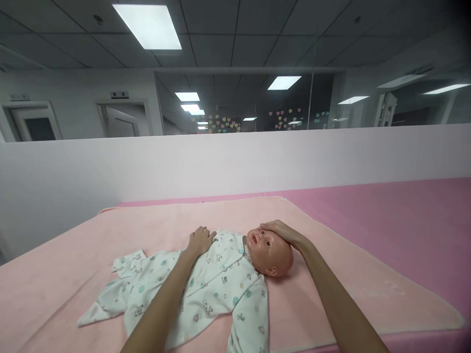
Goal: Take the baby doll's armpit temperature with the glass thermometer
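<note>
A clothed baby doll (230,269) lies on its back across a peach blanket (331,274), which is spread over a pink mat (405,220); its bare head (275,255) points to the right of the view and its trouser legs (121,289) trail off to the left, one nearer the viewer than the other; the left hand (201,240) rests on the far side of the doll's middle, back of the hand up, its fingers close together and lightly curved, the thumb set a little apart toward the chest; whether those fingers have hold of any cloth cannot be told; the right hand (282,233) is laid over the far side of the head, fingers stretched out together and reaching across the brow, the palm cupped on it without closing round it; the white outfit (221,289) carries small animals, hearts and green dots, with a line of fastenings down the front; the near sleeve (250,314) hangs toward the viewer; behind the mat runs a low white wall (235,162), and above it dark glass (253,105) bears heart-shaped stickers (221,122)
</note>
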The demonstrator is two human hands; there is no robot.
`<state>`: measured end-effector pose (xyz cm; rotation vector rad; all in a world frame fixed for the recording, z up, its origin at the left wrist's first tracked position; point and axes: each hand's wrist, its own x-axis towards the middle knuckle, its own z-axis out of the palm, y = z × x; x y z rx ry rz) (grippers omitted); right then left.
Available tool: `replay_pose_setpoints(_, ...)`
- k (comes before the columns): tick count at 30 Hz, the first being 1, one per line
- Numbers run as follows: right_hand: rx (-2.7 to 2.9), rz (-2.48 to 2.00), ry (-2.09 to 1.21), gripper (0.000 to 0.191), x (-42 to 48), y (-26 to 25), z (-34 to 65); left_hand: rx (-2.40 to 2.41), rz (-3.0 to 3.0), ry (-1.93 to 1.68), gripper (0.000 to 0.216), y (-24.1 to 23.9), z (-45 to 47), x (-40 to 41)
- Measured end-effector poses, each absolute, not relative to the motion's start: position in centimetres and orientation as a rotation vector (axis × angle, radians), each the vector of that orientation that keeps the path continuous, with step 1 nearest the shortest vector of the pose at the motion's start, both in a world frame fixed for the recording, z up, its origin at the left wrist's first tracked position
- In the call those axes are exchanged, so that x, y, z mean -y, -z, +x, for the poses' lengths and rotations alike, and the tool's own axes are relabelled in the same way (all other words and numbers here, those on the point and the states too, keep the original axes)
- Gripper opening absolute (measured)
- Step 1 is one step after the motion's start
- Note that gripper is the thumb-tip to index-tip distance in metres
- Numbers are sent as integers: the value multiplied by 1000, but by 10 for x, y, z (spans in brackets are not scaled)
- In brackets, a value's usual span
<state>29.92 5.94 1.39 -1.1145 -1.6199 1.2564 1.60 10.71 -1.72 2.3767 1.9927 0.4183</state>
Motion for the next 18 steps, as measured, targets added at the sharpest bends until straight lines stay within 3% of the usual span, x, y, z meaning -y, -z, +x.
replay_pose_setpoints(7, 1176, -949, -1623, 38, -55, 16, 309, -2046, 2209, -359, 63, 15, 3, -97)
replay_pose_setpoints(18, 979, -970, -1344, 29, -81, 37, 321, -1988, 2109, -274, 72, 14, -1, -102)
